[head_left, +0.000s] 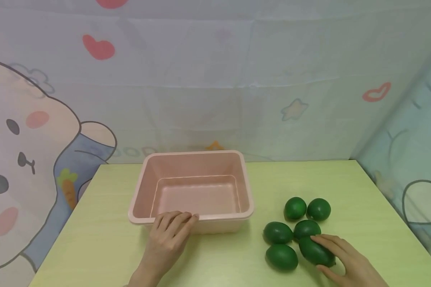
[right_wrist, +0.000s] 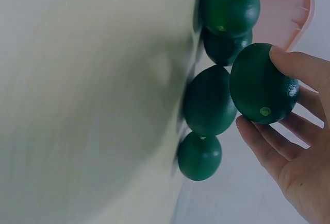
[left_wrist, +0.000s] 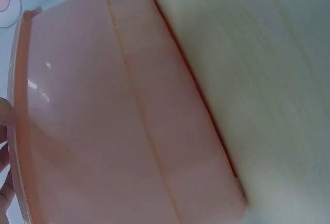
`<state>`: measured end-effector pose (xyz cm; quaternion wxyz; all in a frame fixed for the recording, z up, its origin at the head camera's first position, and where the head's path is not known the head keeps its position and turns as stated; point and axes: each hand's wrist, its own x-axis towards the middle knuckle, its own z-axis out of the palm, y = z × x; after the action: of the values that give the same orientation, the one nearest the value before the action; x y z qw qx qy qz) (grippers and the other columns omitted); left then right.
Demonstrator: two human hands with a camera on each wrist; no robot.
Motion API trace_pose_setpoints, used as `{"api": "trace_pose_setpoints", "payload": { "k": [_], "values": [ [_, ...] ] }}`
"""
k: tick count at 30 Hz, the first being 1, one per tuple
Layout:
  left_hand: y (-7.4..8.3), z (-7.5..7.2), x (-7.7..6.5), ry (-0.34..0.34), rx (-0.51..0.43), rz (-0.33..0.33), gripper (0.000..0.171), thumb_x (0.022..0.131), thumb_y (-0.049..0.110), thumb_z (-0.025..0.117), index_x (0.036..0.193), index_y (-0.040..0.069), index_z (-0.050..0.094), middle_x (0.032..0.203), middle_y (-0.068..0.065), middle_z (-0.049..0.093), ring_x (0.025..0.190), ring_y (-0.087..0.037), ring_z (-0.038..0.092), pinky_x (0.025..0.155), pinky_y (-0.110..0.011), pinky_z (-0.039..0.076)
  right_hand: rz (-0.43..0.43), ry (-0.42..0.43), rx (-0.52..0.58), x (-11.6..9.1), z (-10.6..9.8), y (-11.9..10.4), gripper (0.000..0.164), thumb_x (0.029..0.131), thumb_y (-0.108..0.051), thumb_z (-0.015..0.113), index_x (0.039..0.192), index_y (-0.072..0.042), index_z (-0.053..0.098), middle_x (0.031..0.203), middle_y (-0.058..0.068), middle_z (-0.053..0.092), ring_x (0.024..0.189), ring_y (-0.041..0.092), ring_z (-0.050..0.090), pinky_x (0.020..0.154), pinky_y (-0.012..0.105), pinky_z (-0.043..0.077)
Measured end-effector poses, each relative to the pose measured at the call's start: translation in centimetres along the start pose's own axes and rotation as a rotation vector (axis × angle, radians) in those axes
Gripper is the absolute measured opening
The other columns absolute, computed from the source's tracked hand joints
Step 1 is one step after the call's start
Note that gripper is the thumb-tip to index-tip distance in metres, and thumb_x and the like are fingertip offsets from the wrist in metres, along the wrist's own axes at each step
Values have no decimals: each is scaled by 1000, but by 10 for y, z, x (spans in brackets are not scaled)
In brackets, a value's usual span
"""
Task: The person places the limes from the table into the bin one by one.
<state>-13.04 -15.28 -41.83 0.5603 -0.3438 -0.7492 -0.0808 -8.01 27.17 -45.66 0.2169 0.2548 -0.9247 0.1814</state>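
In the head view my left hand (head_left: 167, 239) grips the near rim of a pink plastic basin (head_left: 191, 158), its fingers hooked over the edge. The left wrist view shows the fingertips (left_wrist: 6, 113) at that rim and the basin's outer wall (left_wrist: 87, 105). My right hand (head_left: 348, 259) holds a dark green lime (head_left: 316, 251) between thumb and fingers. In the right wrist view this lime (right_wrist: 264, 82) is raised off the table, the thumb on one side and the fingers on the other. Beside it lie other limes, the closest being one lime (head_left: 281, 257) to its left.
More limes lie grouped right of the basin: one lime (head_left: 278, 232), another lime (head_left: 307, 229), and a back pair, a lime (head_left: 295, 208) and a lime (head_left: 319, 209). The yellow-green table (head_left: 93, 239) ends at a cartoon-printed cloth (head_left: 201, 103).
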Motion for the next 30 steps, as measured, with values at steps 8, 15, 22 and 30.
{"api": "trace_pose_setpoints", "payload": {
  "k": [8, 15, 22, 30],
  "values": [
    [1, 1, -2, -17, -8, -14, 26, 98, 9, 48, 94, 8, 73, 86, -4, 69, 76, -23, 61, 68, -33, 48, 5, -12, -1, 11, -7, -3, 80, 55, -17, 91, 128, -24, 60, 120, -4, 59, 116, -18, 38, 84, -3, 35],
    [1, 1, -3, -27, -2, -21, 26, 99, 10, 47, 95, 8, 73, 87, -4, 69, 77, -23, 61, 68, -34, 48, -1, -7, 14, 22, -12, -8, 80, 57, -16, 90, 130, -24, 58, 123, -6, 58, 115, -12, 43, 89, -3, 33],
    [1, 0, -4, -35, 0, -23, 27, 99, 10, 47, 95, 8, 73, 87, -4, 69, 77, -23, 61, 68, -34, 48, -10, -9, 13, 36, -18, -14, 80, 59, -17, 89, 132, -24, 56, 124, -6, 58, 114, -7, 46, 93, -4, 30],
    [0, -1, -3, -32, 1, -23, 26, 98, 10, 47, 95, 8, 73, 87, -4, 69, 77, -23, 61, 68, -34, 48, 4, -22, -6, 45, -21, -18, 79, 62, -21, 88, 134, -28, 55, 126, -9, 56, 116, -4, 47, 95, -4, 28]
  ]
}}
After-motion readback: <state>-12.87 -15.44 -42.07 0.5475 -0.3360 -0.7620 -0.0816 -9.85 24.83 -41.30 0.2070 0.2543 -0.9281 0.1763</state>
